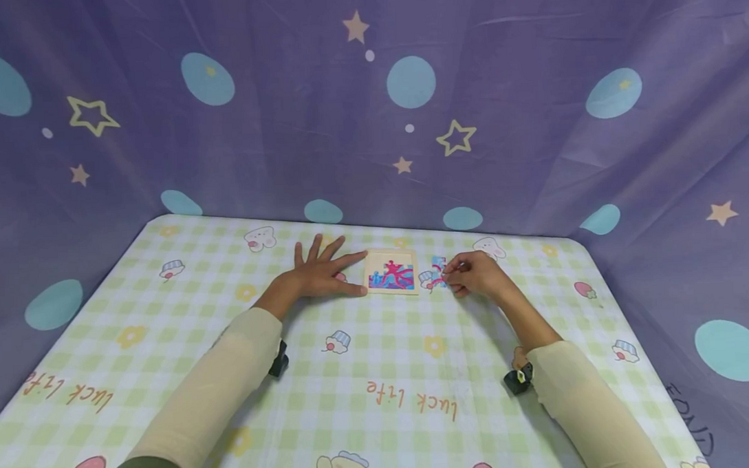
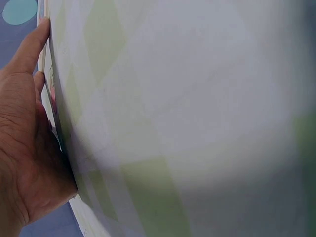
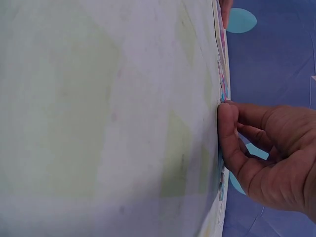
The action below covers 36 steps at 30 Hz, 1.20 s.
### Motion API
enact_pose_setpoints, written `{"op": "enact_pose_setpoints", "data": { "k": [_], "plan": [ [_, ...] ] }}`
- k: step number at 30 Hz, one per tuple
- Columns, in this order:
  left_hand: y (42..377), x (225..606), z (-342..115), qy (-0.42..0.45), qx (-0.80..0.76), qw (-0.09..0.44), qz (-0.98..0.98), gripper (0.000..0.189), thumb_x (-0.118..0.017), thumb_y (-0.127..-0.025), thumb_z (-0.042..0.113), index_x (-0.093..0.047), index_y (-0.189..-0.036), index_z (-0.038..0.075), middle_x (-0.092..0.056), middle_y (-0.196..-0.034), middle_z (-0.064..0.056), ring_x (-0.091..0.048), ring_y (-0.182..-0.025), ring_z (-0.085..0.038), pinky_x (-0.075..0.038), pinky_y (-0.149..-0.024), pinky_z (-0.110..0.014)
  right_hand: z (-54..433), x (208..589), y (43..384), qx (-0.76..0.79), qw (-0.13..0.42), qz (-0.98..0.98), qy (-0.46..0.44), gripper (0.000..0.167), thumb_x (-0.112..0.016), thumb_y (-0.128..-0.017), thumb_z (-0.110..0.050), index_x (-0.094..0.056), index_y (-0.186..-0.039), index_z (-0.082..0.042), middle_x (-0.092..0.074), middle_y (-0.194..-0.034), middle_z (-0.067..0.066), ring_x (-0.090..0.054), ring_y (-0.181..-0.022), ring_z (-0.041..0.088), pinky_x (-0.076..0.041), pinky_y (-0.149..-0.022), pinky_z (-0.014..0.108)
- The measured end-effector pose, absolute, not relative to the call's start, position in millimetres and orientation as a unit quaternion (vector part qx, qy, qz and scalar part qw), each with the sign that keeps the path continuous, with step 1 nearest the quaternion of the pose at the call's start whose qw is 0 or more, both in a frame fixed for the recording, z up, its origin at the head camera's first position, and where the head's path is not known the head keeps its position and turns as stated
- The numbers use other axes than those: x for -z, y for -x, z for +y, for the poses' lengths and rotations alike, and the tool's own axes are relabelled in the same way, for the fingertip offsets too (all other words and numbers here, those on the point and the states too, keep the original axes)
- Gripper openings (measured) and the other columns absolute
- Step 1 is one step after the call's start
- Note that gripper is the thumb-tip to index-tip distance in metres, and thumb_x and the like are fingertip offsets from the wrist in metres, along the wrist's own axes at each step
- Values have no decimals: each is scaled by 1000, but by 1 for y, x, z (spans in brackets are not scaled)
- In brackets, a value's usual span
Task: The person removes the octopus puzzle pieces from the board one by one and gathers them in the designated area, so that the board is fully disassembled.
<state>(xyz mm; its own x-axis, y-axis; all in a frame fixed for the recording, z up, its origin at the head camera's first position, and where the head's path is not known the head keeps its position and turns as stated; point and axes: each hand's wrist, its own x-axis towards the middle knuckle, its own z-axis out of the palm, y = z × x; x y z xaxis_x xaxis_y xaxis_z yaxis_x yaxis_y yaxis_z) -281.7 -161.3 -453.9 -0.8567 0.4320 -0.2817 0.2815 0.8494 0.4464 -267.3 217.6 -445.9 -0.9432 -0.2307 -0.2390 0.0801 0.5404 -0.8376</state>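
A square wooden puzzle tray (image 1: 392, 293) lies toward the back of the table, its lower part filled with joined pink and blue pieces (image 1: 397, 277). Bare wood shows along its upper left. My left hand (image 1: 319, 275) is spread flat beside it, index fingertip and thumb tip touching the tray's left corners. To the right of the tray, my right hand (image 1: 471, 273) bends its fingers over a small group of blue and pink puzzle pieces (image 1: 437, 267). In the right wrist view, thumb and index finger meet at the tabletop, pinching a puzzle piece mostly hidden by the fingers.
A green-and-white checked cloth (image 1: 378, 351) with printed cupcakes, flowers and lettering covers the table. Purple curtain (image 1: 321, 126) with stars and ovals hangs just behind the table's back edge and along both sides.
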Motion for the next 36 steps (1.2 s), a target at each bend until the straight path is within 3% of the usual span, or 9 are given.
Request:
{"op": "enact_pose_setpoints", "data": {
  "k": [10, 17, 26, 32, 36],
  "plan": [
    [286, 459, -161, -187, -195, 189, 944, 104, -64, -88, 95, -25, -176, 57, 11, -193, 0, 33, -172, -47, 30, -127, -79, 218, 446, 267, 490, 151, 858, 36, 17, -74, -107, 0, -72, -118, 12, -81, -92, 17, -77, -70, 10, -71, -73, 31],
    [288, 463, -163, -188, -191, 184, 946, 105, -62, -88, 97, -25, -177, 57, 10, -193, 0, 33, -172, -48, 29, -126, -82, 214, 440, 264, 491, 131, 860, 46, 23, -79, -106, -7, -74, -122, 9, -83, -104, 24, -79, -75, 13, -71, -75, 33],
    [280, 454, -161, -189, -197, 183, 944, 100, -65, -92, 90, -27, -177, 53, 8, -194, -3, 30, -173, -48, 27, -129, -80, 196, 439, 264, 499, 108, 858, 56, 20, -82, -103, -7, -78, -117, 6, -82, -100, 15, -81, -75, 15, -70, -74, 31],
    [287, 464, -163, -191, -193, 175, 946, 105, -64, -86, 98, -27, -176, 57, 9, -194, -2, 31, -172, -49, 28, -125, -83, 183, 439, 265, 526, 124, 838, 71, 21, -79, -103, -4, -75, -120, 9, -81, -104, 20, -84, -80, 19, -72, -78, 34],
    [283, 458, -162, -190, -196, 181, 945, 102, -65, -91, 92, -27, -177, 54, 8, -194, -4, 29, -173, -50, 27, -128, -82, 176, 439, 265, 525, 130, 838, 76, 24, -80, -103, -6, -75, -122, 7, -80, -106, 18, -83, -81, 19, -72, -80, 36]
  ]
}}
